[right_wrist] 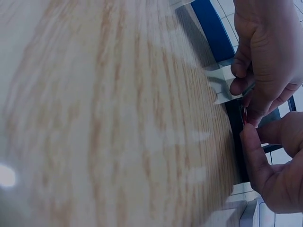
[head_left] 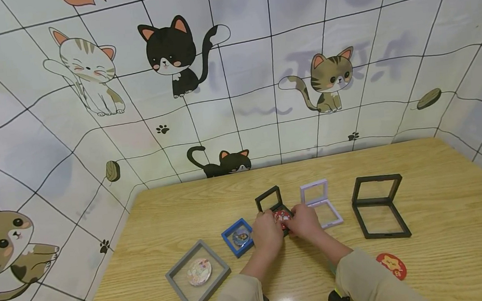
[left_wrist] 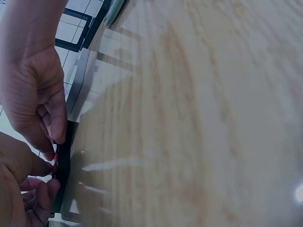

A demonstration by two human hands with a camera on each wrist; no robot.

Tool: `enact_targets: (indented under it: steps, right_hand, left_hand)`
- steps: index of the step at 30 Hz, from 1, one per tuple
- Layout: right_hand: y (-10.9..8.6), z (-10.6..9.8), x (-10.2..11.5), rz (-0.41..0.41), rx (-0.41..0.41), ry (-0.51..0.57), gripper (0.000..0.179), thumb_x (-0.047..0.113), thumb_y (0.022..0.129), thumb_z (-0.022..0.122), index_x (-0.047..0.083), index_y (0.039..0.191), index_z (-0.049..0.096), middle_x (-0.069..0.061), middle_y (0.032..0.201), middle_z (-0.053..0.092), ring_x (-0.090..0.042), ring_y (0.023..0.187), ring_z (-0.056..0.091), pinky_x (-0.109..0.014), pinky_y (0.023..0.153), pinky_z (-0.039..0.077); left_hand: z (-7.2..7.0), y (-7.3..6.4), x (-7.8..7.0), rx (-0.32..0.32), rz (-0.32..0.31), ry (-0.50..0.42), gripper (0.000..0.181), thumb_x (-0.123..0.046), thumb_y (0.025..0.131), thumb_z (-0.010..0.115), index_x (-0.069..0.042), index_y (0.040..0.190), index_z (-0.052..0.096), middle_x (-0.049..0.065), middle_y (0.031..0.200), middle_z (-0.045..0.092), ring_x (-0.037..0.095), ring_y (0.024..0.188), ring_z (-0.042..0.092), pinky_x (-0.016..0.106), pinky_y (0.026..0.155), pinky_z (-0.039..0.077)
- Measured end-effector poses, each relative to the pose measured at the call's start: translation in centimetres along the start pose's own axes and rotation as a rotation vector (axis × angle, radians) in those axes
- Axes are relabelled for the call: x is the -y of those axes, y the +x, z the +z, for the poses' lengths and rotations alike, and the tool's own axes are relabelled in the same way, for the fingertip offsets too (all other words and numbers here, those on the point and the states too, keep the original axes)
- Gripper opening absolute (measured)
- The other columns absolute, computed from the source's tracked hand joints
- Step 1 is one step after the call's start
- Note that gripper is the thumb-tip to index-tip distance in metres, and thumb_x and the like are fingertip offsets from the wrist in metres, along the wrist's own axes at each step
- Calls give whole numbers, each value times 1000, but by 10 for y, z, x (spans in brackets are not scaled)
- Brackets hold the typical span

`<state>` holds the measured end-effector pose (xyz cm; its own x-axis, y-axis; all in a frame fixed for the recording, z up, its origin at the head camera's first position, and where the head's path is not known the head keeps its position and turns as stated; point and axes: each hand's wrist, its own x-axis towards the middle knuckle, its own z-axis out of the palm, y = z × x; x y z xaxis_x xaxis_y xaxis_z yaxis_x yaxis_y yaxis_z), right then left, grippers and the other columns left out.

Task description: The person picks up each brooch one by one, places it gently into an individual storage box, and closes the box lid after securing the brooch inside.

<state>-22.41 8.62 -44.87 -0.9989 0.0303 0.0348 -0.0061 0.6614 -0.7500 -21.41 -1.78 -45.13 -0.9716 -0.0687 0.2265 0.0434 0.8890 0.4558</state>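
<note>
Near the middle of the table, a small black display frame point(head_left: 268, 197) stands hinged open, its upper half raised. A red round badge with a printed picture point(head_left: 280, 216) sits over its lower half. My left hand point(head_left: 268, 230) pinches the badge from the left, thumb and fingertips at its edge. From the right, my right hand point(head_left: 305, 222) pinches the same badge, its fingertips close to the left ones. Both wrist views show the red edge between the fingertips, right at the black frame's side point(left_wrist: 62, 177). The hands hide part of the frame.
Left of the hands lie a blue frame point(head_left: 228, 242) with a round badge and a grey frame point(head_left: 178, 288) with a pale badge. To the right, a lilac frame point(head_left: 338, 215) and a larger black frame point(head_left: 378, 201) stand open. A red disc point(head_left: 393, 265) lies by the right sleeve.
</note>
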Motion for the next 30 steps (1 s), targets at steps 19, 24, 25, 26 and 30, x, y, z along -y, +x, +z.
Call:
enact_targets:
  steps: [19, 24, 25, 26, 30]
  right_hand:
    - [-5, -4, 0, -39, -2, -96, 24, 16, 71, 74, -3, 68, 61, -6, 56, 59, -17, 50, 56, -29, 50, 42]
    - [-7, -7, -1, -70, 1, -146, 24, 16, 71, 73, -6, 74, 63, -10, 65, 61, -21, 60, 56, -33, 55, 45]
    - [-7, -7, -2, -83, 2, -155, 24, 14, 71, 72, -7, 77, 63, -12, 67, 62, -21, 61, 56, -34, 56, 46]
    - [-8, -8, -1, -93, 8, -156, 24, 13, 72, 71, -9, 80, 63, -13, 69, 63, -21, 61, 56, -34, 56, 46]
    - [-12, -11, -2, -132, 25, -171, 26, 9, 72, 67, -13, 86, 61, -14, 69, 62, -19, 56, 54, -31, 52, 45]
  left_hand:
    - [-8, 3, 6, 18, 54, -28, 13, -11, 76, 66, -5, 67, 58, 7, 65, 56, 20, 58, 56, 31, 44, 41]
    - [-17, 8, 10, -70, 91, -97, 18, -10, 77, 67, -3, 68, 53, 5, 59, 51, 17, 52, 51, 25, 42, 37]
    - [-19, 9, 11, -84, 89, -102, 17, -9, 78, 66, -3, 71, 51, 5, 58, 50, 16, 50, 50, 24, 40, 36]
    - [-21, 11, 11, -95, 83, -105, 17, -10, 78, 65, -3, 74, 51, 5, 57, 49, 15, 48, 50, 23, 39, 35]
    - [-31, 16, 13, -88, 25, -108, 24, -15, 79, 64, -2, 91, 48, 6, 57, 50, 15, 44, 47, 23, 35, 33]
